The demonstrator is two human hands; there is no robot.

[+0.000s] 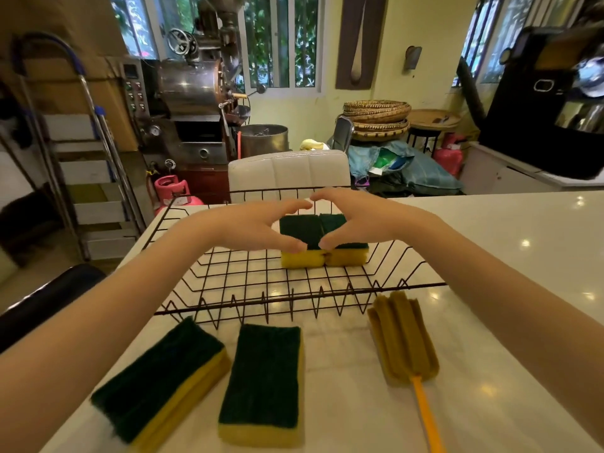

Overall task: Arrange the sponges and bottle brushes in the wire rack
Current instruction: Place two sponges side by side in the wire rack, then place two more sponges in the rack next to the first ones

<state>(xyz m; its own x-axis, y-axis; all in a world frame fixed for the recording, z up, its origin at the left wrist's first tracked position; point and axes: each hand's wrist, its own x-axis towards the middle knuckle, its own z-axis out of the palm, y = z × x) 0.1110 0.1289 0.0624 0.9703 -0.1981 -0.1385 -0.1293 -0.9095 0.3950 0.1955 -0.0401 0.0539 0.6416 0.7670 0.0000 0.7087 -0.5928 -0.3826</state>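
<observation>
Both arms reach forward over a white countertop [490, 243] into a black wire rack [261, 289]. Two green-topped yellow sponges sit side by side, touching, on the rack floor toward its far side: left rack sponge [302, 243] and right rack sponge [348, 253]. The left hand [251, 223] curves around the left rack sponge, thumb tip pressing its near top edge, fingers arched over the far side; the right hand [356, 217] mirrors it on the right rack sponge, thumb on the near top edge, fingers arched behind. Index fingertips nearly meet above the sponges. Both hands look partly closed, cupping rather than clamping; real grip vs just nudging, cannot tell. Outside the rack, on the counter in front of its near rim, lie two more sponges green side up: one angled at the left [160, 384], one nearly straight just beside it [261, 384], apart from each other. To the right of them a bottle brush [403, 338] with a brownish foam head lies flat, its head near the rack's front rim, orange handle [428, 416] running toward the bottom edge. A white chair back [289, 171] stands behind the rack.
</observation>
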